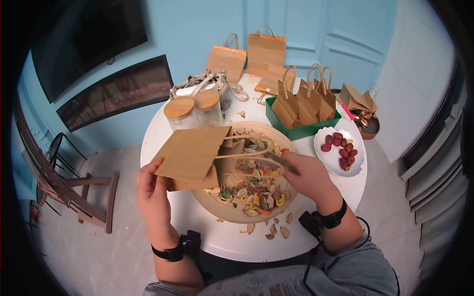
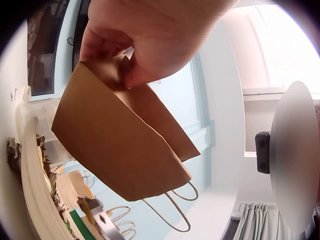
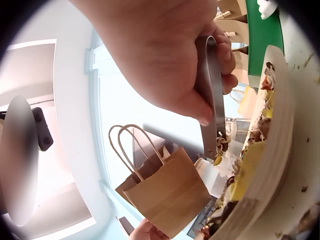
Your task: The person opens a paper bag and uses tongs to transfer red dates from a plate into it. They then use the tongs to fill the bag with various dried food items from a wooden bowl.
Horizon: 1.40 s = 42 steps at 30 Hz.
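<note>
My left hand (image 1: 154,197) pinches the bottom edge of a brown paper bag (image 1: 190,154), which lies tilted on its side with its twin handles pointing right over the round tray (image 1: 224,214). In the left wrist view the fingers hold the folded base of the bag (image 2: 115,140). My right hand (image 1: 311,178) grips metal tongs (image 1: 281,162) above the tray. Between the tong tips in the right wrist view is a small clump of dried pieces (image 3: 220,149). The tray holds mixed dried flowers and slices (image 1: 254,197).
Behind the tray stand two wooden-lidded jars (image 1: 180,107), a green box (image 1: 308,130) of small paper bags, and open paper bags (image 1: 266,52). A white plate (image 1: 358,165) of red dates sits at right. Dried bits (image 1: 273,229) lie scattered near the table's front.
</note>
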{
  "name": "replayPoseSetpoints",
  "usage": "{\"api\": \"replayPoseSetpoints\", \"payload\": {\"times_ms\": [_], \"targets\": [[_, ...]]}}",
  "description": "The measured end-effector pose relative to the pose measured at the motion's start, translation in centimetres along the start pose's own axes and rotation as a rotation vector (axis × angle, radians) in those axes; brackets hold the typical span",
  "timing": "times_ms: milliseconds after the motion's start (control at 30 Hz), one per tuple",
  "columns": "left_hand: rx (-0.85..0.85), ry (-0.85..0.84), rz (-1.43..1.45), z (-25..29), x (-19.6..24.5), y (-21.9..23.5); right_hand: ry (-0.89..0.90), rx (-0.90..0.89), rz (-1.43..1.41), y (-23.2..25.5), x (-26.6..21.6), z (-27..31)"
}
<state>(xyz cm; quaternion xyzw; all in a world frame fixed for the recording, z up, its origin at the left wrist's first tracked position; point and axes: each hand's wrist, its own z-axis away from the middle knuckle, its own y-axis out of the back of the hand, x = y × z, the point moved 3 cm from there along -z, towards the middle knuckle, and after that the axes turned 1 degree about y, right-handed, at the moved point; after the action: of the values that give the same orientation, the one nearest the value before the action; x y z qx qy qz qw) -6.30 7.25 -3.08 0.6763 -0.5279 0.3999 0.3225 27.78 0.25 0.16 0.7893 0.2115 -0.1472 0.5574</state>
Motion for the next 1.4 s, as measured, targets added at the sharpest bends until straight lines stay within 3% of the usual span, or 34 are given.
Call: {"api": "replayPoseSetpoints", "payload": {"times_ms": [233, 533, 667, 733, 833, 1033, 1267, 1400], "targets": [[0.029, 0.002, -0.228, 0.8, 1.5, -1.8, -0.165, 0.194, -0.301, 2.2, 1.1, 0.3], [0.034, -0.007, -0.32, 1.0, 1.6, -2.5, -0.146, 0.317, -0.458, 1.8, 3.9, 0.4], [0.026, 0.003, -0.279, 1.0, 2.0, -2.8, -0.173, 0.274, -0.383, 2.4, 2.6, 0.5], [-0.025, -0.074, -0.413, 1.1, 2.2, -3.0, -0.134, 0.151, -0.443, 2.0, 2.1, 0.5], [-0.045, -0.014, -0.34, 1.2, 2.1, -3.4, -0.059, 0.088, -0.403, 1.9, 1.1, 0.8], [-0.037, -0.034, -0.364, 1.1, 1.8, -3.3, -0.005, 0.112, -0.241, 2.4, 0.4, 0.9], [-0.002, -0.016, -0.356, 1.0, 1.1, -3.0, 0.054, 0.063, -0.24, 2.8, -0.2, 1.1], [-0.013, 0.029, -0.349, 1.2, 1.7, -3.3, 0.197, 0.068, -0.081, 2.9, -0.4, 0.8]]}}
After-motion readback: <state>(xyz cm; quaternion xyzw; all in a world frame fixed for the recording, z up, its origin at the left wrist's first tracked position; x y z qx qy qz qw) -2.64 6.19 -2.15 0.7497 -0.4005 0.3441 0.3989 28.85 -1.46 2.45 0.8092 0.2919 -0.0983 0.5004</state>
